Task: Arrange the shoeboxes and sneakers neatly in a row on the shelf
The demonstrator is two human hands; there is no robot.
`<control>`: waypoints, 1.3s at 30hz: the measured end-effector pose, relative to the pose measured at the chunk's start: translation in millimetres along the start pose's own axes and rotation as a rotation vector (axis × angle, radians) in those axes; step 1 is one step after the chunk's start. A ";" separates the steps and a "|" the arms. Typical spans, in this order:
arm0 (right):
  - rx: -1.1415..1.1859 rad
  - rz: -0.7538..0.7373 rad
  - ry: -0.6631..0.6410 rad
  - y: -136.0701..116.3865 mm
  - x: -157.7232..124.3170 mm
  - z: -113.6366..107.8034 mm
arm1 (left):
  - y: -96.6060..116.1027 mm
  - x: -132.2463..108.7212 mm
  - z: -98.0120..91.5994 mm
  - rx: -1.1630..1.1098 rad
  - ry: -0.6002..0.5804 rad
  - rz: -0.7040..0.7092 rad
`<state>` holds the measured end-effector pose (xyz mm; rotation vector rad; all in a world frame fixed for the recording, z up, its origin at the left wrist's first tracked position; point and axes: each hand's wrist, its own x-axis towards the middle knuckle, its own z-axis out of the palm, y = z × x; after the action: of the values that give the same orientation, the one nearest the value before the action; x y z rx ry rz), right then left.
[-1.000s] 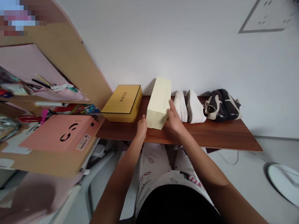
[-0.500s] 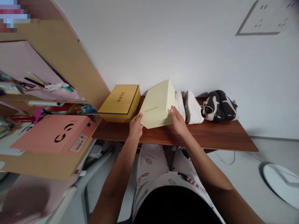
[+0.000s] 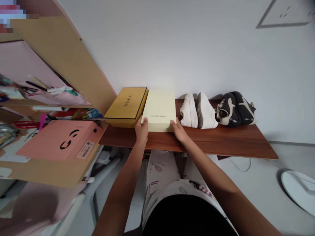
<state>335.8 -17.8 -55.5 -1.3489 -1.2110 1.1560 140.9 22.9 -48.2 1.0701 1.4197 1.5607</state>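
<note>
A cream shoe box (image 3: 161,103) marked MEIZHIYUAN lies flat on the dark wooden shelf board (image 3: 221,141). My left hand (image 3: 142,130) grips its front left corner, thumb on the lid. At the front right corner my right hand (image 3: 179,130) holds it the same way. Close along its left side is a yellow shoe box (image 3: 128,105) with black edging and MMOK lettering. To the right stands a pair of white sneakers (image 3: 189,111), with a gap between them and the cream box. Black sneakers (image 3: 230,109) with beige trim sit beyond those.
On the desk (image 3: 49,172) at left rests a pink shoe box (image 3: 59,139). Shelves with pens and small items rise above it. A wall (image 3: 184,42) backs the board; a round white base (image 3: 299,188) stands on the floor at right.
The cream box was tilted and turned against the white sneakers. Now it lies level and straight beside the yellow box, both hands having moved with it. The view has shifted slightly.
</note>
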 end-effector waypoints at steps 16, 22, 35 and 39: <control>-0.086 0.071 0.053 -7.3 8.9 14.4 | -8.0 18.6 2.2 -0.007 -0.018 0.058; -0.079 0.048 0.080 -0.2 10.8 8.2 | -7.4 14.6 8.8 0.004 -0.033 0.039; -0.154 -0.347 0.477 4.3 -37.7 -61.8 | 13.8 -64.8 27.9 0.339 0.038 0.537; -0.262 -0.210 0.885 32.7 -42.8 -125.8 | 4.5 -110.1 79.8 0.303 -0.445 0.536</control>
<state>461.3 -69.4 -73.3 -1.6204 -0.8157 0.1739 255.2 -50.8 -51.2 1.9678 1.1282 1.3425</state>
